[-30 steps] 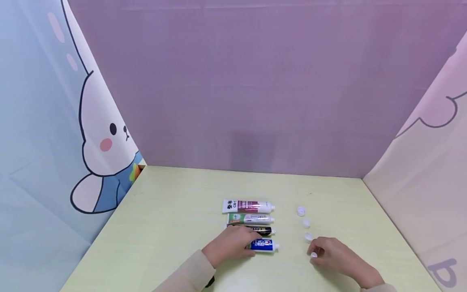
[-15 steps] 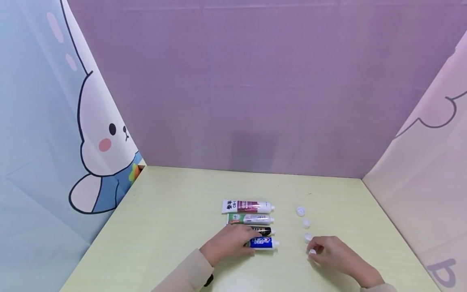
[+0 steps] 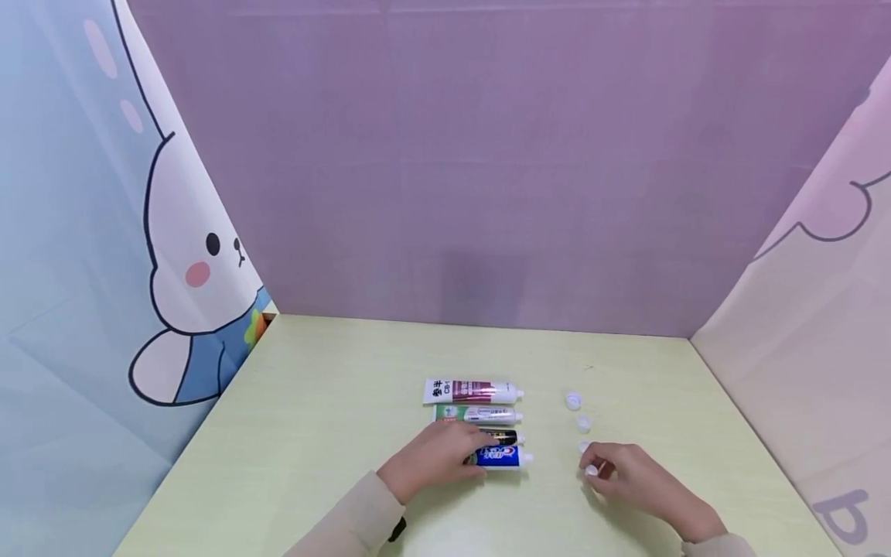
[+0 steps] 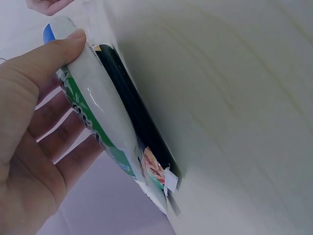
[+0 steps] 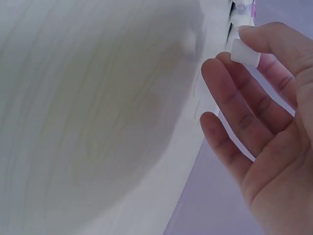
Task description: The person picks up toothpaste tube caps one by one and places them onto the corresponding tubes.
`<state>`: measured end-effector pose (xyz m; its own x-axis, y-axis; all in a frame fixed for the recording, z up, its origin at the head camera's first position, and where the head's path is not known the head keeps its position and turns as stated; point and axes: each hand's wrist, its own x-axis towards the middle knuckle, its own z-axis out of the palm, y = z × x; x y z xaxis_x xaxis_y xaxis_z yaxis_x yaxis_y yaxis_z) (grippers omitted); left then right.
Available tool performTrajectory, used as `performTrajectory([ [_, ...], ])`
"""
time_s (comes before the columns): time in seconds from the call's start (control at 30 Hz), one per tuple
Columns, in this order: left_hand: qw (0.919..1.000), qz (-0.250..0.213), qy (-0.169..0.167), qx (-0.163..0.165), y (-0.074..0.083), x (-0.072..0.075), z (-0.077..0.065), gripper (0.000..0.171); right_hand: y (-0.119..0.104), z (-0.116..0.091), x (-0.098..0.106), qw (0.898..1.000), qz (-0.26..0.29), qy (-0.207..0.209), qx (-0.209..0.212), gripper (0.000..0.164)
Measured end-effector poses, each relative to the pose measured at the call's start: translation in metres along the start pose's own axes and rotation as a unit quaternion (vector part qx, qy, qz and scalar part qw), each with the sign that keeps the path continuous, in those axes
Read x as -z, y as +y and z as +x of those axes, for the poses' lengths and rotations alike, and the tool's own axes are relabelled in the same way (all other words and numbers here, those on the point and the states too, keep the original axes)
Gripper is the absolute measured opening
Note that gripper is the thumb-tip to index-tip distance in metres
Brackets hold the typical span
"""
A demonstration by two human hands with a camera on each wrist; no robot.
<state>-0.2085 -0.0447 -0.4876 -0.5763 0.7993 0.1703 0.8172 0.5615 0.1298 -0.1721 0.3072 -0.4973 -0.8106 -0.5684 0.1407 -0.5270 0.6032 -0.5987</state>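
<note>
At the pale surface [image 3: 334, 402], we hold the blue toothpaste tube [image 3: 500, 457] in our left grip [image 3: 437, 458] and pinch a white cap [image 5: 245, 53] in our right grip [image 3: 626, 476].

"What's different on the left?"
"The left hand [image 3: 445, 458] is farther forward, and with it the blue toothpaste tube [image 3: 500, 457], closer now to the black toothpaste tube [image 3: 507, 438]"
"And the right hand [image 3: 625, 478]?"
"Forward too, its pinched white cap [image 3: 592, 470] with it; the fingers hide more of the nearest loose cap [image 3: 583, 446]"
</note>
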Motion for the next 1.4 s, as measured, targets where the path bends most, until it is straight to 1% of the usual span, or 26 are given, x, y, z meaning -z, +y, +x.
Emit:
performTrajectory([
  [0.07,1.0,-0.007,0.002,-0.002,0.0,0.001,0.001,0.046,0.0,0.001,-0.002,1.0,-0.005,0.007,0.005,0.013],
  [0.23,0.9998,-0.018,0.006,0.0,-0.001,0.003,0.001,0.047,-0.003,0.007,-0.004,1.0,-0.019,0.017,-0.004,0.02],
  [0.37,0.9999,-0.014,-0.002,0.008,-0.002,0.003,0.001,0.048,-0.007,0.014,-0.005,1.0,-0.021,0.014,-0.006,0.025],
  [0.53,0.9996,-0.021,-0.01,0.017,-0.001,0.005,0.001,0.048,-0.012,0.024,-0.007,0.999,-0.027,0.018,-0.002,0.023],
  [0.77,0.9991,-0.033,-0.002,0.027,-0.003,0.005,0.0,0.048,-0.016,0.033,-0.01,0.999,-0.027,0.028,-0.004,0.015],
  [0.87,0.9989,-0.034,-0.001,0.033,-0.004,0.005,-0.001,0.047,-0.016,0.036,-0.012,0.999,-0.031,0.038,0.001,0.017],
  [0.97,0.9992,-0.029,0.002,0.029,-0.004,0.006,-0.001,0.047,-0.016,0.039,-0.014,0.998,-0.033,0.045,0.0,0.019],
  [1.13,0.9995,-0.02,0.0,0.026,-0.004,0.007,-0.002,0.046,-0.019,0.042,-0.016,0.999,-0.02,0.046,-0.008,0.022],
  [1.4,0.9994,-0.024,0.009,0.024,-0.005,0.007,-0.003,0.044,-0.026,0.05,-0.018,0.998,-0.004,0.056,0.001,0.021],
])
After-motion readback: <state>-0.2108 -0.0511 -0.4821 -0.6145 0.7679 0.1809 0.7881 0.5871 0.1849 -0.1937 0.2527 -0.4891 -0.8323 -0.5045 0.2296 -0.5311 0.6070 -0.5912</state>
